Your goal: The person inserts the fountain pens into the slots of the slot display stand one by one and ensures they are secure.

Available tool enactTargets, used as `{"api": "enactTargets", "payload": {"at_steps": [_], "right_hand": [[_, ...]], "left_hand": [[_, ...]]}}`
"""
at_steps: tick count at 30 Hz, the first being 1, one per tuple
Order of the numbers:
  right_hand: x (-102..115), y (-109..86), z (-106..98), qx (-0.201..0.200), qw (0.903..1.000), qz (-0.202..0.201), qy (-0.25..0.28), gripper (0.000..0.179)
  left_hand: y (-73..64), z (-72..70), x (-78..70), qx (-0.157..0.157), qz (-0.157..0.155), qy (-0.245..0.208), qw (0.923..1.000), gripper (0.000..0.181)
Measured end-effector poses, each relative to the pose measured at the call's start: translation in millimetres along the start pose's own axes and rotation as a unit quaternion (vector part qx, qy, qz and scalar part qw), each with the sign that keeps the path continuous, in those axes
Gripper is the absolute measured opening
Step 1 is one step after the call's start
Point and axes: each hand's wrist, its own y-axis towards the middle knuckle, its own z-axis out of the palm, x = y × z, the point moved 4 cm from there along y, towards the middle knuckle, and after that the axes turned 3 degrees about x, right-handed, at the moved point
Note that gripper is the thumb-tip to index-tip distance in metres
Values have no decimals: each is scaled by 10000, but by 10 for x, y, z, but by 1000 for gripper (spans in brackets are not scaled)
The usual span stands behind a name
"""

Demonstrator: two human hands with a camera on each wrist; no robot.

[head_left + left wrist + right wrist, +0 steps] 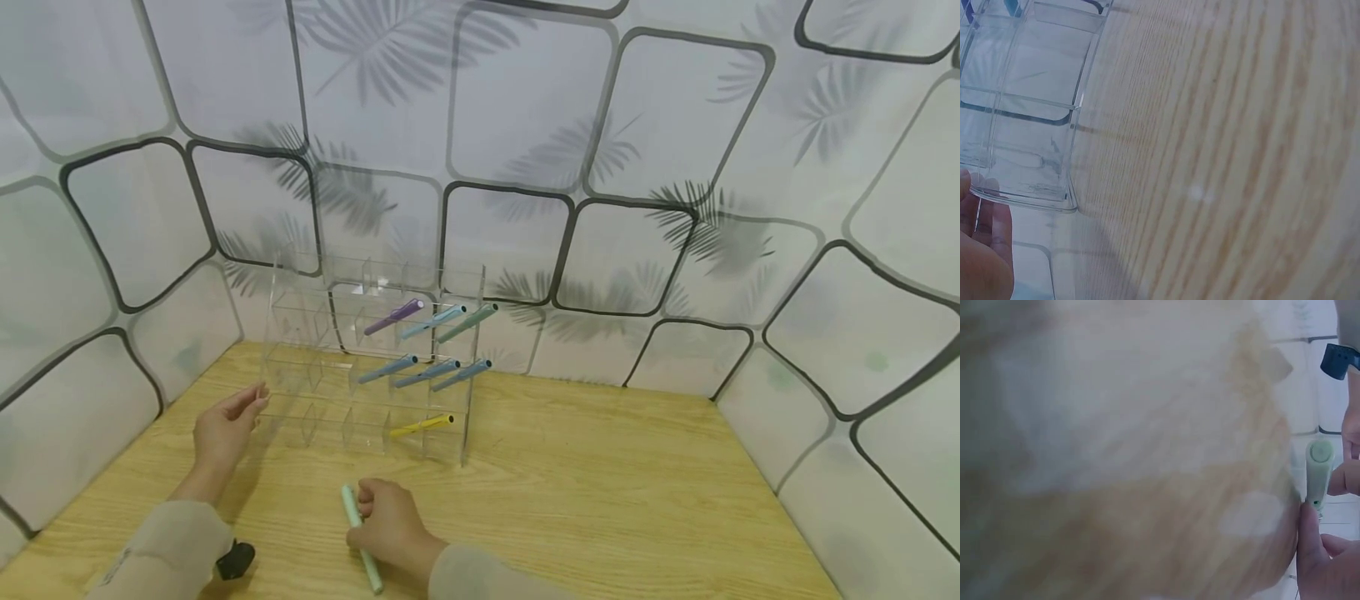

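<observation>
A clear acrylic rack [367, 433] with stepped tiers stands on the wooden table. At its left side edge my left hand [225, 429] pinches the panel, thumb and fingers on opposite faces in the left wrist view. My right hand [393, 521] holds a pale green pen [367, 560] between thumb and fingers, in front of the rack and low over the table. The pen's round end [1320, 452] shows in the right wrist view. In the rack lie a purple pen [393, 317], a light blue pen [433, 322], a grey-green pen [467, 323], several blue pens [427, 373] and a yellow pen [422, 425].
The wood-grain table [600, 483] extends to the right of the rack. Patterned curtain-like walls [517, 108] enclose it at the back and sides. A black wrist device [236, 560] sits by the left sleeve.
</observation>
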Motion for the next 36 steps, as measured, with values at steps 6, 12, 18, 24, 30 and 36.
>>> {"api": "enactTargets", "payload": {"at_steps": [6,12,18,24,30,36], "right_hand": [[7,7,-6,177,9937,411,1032,58],[-8,1,-34,408,9660,856,2403,49],[-31,17,-145,882,9255,848,3586,50],[-94,44,-301,907,9109,660,3971,39],[-216,14,-459,668,9177,545,3877,35],[-317,-56,-639,479,9307,418,3603,34]], "left_hand": [[-12,7,3,5,-86,-40,10000,43],[-8,8,12,-41,-163,-141,9998,43],[-5,10,11,-89,-169,-206,9996,43],[-7,10,-1,-81,-176,-97,9998,42],[-9,0,-1,-97,-120,-89,9998,43],[-9,2,-8,-36,-87,-87,9999,43]]}}
